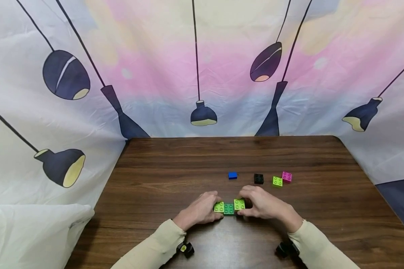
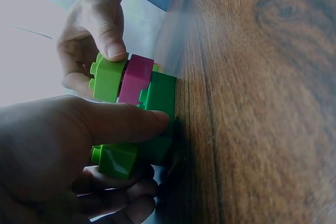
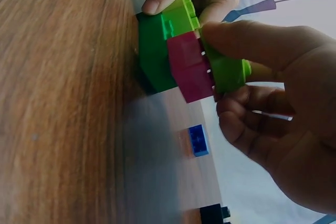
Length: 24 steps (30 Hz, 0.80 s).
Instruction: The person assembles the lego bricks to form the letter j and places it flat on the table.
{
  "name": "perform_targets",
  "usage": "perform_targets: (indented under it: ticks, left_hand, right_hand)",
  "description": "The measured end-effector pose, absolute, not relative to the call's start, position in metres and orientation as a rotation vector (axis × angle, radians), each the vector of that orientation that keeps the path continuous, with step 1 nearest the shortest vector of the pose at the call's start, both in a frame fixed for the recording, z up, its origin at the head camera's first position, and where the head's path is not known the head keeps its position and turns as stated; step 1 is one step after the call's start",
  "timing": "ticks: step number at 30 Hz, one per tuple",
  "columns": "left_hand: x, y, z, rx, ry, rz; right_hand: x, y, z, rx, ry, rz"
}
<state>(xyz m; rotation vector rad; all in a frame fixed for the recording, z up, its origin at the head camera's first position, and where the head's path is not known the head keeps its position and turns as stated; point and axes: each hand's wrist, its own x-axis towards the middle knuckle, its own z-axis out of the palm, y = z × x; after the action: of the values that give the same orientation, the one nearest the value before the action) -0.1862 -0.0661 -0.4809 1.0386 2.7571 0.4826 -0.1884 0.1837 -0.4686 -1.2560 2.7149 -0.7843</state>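
A dark green toy brick (image 1: 229,209) lies at the bottom of a small stack, with its studs showing in the middle. One lime brick (image 1: 219,207) tops its left end. On the right end sits a magenta brick (image 3: 191,66), and over that is another lime brick (image 3: 226,65). Thin slits with magenta studs showing part this lime brick from the magenta one. My left hand (image 1: 203,209) grips the stack's left end, its thumb across the green brick's side. With thumb and fingers, my right hand (image 1: 264,203) pinches the upper lime brick on the right.
Beyond the hands on the brown wooden table (image 1: 175,160) lie a blue brick (image 1: 232,175), a black brick (image 1: 259,178), a loose lime brick (image 1: 277,181) and a loose magenta brick (image 1: 287,176). A printed cloth (image 1: 168,74) hangs behind the table.
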Motion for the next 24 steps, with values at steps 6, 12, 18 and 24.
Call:
perform_targets:
  ticks: [6, 12, 18, 24]
  left_hand:
    - [-0.186, -0.066, -0.481, 1.042, 2.753, 0.479]
    - [-0.186, -0.066, -0.48, 1.047, 2.758, 0.488]
    - [-0.185, -0.067, -0.48, 1.028, 2.75, 0.493]
    - [-0.185, -0.067, -0.48, 1.028, 2.748, 0.494]
  right_hand:
    - [-0.189, 0.181, -0.464, -1.207, 2.699, -0.758]
    - [-0.188, 0.178, -0.46, -1.162, 2.699, -0.719]
    - [-0.187, 0.176, -0.458, -1.127, 2.697, -0.69]
    - [-0.187, 0.175, -0.456, -1.118, 2.693, -0.679]
